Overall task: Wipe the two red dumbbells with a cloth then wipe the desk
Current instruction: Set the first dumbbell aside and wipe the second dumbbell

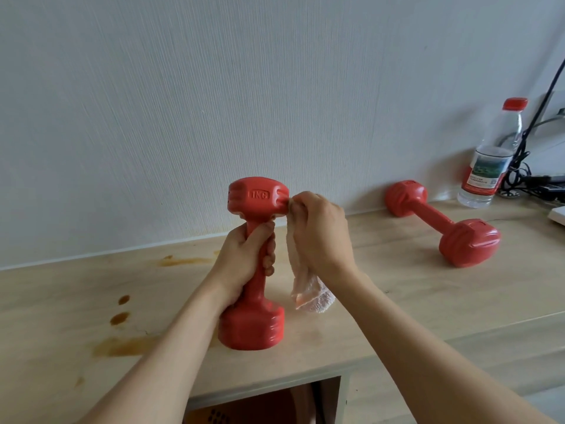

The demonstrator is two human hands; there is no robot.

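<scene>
Near red dumbbell upright, lower head on the desk, near the front edge, upper head up by the wall line, "1KG" stamped on its side. My left hand grips the handle mid-shaft, fingers curled all the way round, thumb up toward the top head. My right hand sits just right of the top head, fingers bunched and pinching the cloth against the head's right edge. Rest of the cloth hangs down below my wrist, pale pink-white, loose end just above the desk beside the lower head; can't tell if it touches the surface.

Second red dumbbell lies on its side well to the right, further back, one head near the wall, other head toward me. Neither hand touches it.

Brown stains on the desk left of the upright dumbbell. Water bottle, red cap, stands far right by the wall, beside black cables.
</scene>
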